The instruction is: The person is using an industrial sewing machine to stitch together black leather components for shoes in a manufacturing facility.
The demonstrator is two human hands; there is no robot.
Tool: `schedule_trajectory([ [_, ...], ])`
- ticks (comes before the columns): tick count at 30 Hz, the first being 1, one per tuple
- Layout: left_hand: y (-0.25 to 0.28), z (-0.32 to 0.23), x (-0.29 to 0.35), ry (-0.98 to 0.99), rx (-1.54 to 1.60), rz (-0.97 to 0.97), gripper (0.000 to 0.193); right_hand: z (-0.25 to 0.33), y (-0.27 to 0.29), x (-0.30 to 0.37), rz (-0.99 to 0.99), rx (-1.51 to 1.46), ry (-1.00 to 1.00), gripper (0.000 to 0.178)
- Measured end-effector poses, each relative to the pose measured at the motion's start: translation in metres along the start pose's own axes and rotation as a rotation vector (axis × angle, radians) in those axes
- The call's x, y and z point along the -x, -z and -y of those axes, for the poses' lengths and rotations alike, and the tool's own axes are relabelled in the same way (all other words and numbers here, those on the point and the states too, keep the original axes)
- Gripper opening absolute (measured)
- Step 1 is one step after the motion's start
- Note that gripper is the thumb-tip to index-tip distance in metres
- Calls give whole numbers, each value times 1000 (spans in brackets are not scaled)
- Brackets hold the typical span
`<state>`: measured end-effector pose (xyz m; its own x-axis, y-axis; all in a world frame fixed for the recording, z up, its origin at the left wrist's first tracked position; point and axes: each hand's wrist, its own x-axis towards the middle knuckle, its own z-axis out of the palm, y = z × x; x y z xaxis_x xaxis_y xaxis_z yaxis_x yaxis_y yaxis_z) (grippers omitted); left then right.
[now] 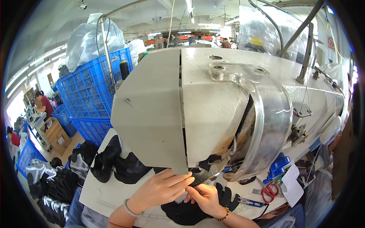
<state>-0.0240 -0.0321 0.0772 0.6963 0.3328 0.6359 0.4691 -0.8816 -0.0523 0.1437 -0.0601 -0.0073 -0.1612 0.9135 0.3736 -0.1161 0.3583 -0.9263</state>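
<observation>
Both my hands meet under the head of a large cream sewing machine (152,106). My left hand (161,188) reaches in from the left with its fingers pressed together, the tips close below the machine head. Beside it, my right hand (207,197) is closed in a pinch, thumb against fingers. Whatever lies between the fingertips is too small or hidden to make out. Beneath the hands a black shoe upper piece (184,214) rests on the pale table (99,193). The machine head covers part of the stitching area.
A clear plastic guard (275,114) curves down the machine's right side. On the right lie red-handled scissors (270,192), a blue cutter (251,202) and a paper sheet (292,186). Black shoe uppers (127,169) sit at left. Blue crates (85,91) stand behind; co-workers are farther off.
</observation>
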Motion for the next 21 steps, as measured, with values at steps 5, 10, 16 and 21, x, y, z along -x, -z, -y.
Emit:
schedule_trajectory([
  [5, -5, -2, 1, -8, -28, 7, 27, -4, 1, 4, -23, -74, -78, 21],
  [10, 1, -9, -1, 24, -40, 74, 24, 4, 6, 3, -7, -97, -115, 21],
  [16, -1, -14, -3, 65, -16, 60, 21, 6, 17, 0, 74, -87, -136, 21],
  [21, -4, -15, -5, 72, -8, 36, 21, 6, 20, 0, 99, -97, -129, 20],
])
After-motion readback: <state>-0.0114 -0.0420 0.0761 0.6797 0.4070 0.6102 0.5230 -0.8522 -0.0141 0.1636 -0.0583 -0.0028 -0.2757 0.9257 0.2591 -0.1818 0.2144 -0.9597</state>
